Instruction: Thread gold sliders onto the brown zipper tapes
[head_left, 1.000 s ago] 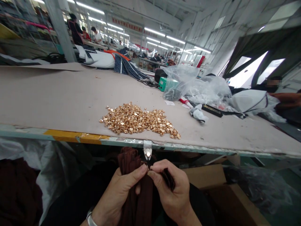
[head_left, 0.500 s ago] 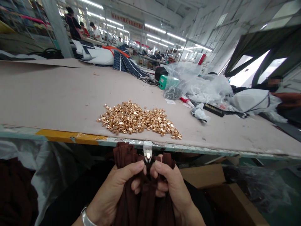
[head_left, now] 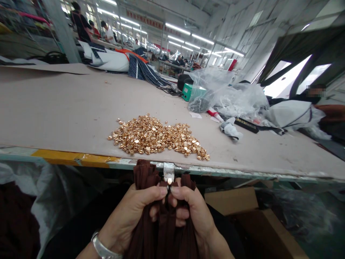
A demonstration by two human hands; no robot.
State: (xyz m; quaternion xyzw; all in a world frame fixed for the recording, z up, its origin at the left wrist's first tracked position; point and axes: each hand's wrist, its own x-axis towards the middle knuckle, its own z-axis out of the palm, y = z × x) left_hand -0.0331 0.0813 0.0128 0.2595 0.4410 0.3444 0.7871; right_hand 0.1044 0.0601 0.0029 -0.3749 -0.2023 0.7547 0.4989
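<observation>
**Brown strips [head_left: 166, 230] held at the table's edge, a hand on either side**

The strips hang in a bunched bundle just below the table edge, their long axis running from the edge down toward the person's lap. Their folded upper ends rise past the fingers in two clumps, one by each hand.

The left hand [head_left: 132, 207] pinches with its thumb laid over the strips, the other fingers curled beneath. The right hand [head_left: 198, 207] mirrors it, thumb and fingers closed on its own share; the thumb tips are close together with a small gap between. Whether a single strip is stretched across that gap is too dark to tell.

Straight ahead of that gap, in line with it, sits a small gold piece [head_left: 169, 181] at the lower end of a tape-wrapped holder [head_left: 169, 169] fixed to the edge. Neither hand is clearly nearer — the piece lies about midway, just beyond both thumbs.

Past the holder, a heap of gold pieces [head_left: 142, 135] spreads over the table [head_left: 67, 108]. Farther back are a green box [head_left: 185, 92] and crumpled clear plastic [head_left: 242, 99] — with striped fabric [head_left: 137, 67] to their left. A cardboard box [head_left: 231, 201] stands below, right of the hands.
</observation>
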